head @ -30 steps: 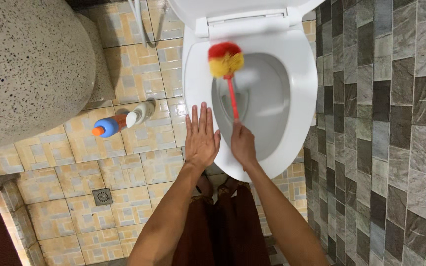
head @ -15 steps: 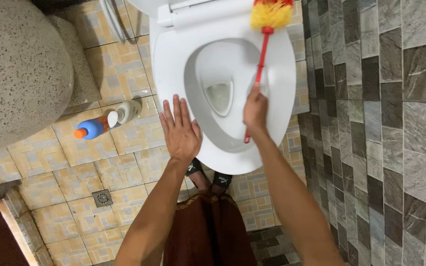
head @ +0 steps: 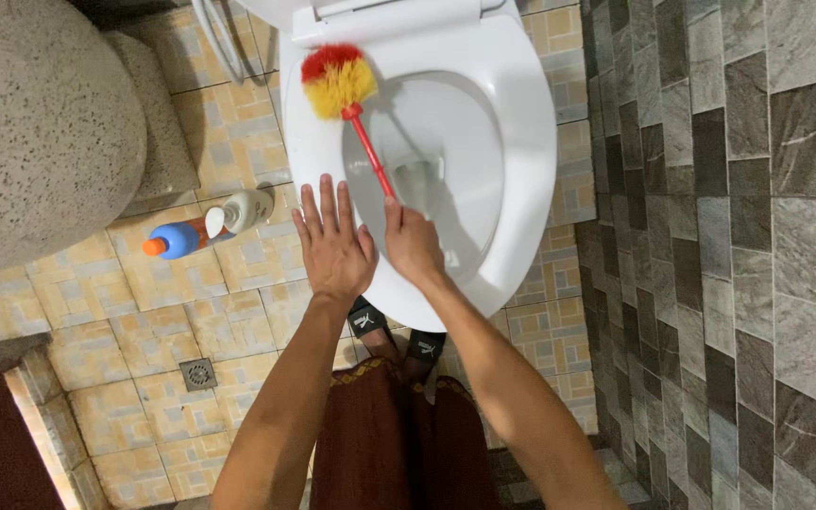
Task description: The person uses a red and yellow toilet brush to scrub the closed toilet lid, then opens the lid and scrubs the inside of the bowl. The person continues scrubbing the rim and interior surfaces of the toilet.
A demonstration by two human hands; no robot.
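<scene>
The right hand (head: 414, 244) has a closed grip on the red toilet brush (head: 351, 99), its fluffy head on the white toilet seat (head: 531, 142). The left hand (head: 334, 247) is flat and open beside it.

Left hand (head: 334, 247) flat, fingers spread, right hand (head: 414, 244) in closed grip, arms extended.

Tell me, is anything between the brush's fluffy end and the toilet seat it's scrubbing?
Nothing visible. The right hand holds the red handle, and the brush head lies right on the back left part of the white toilet seat. The left hand is spread flat, open, beside the seat's front left edge, clear of the brush.
</scene>
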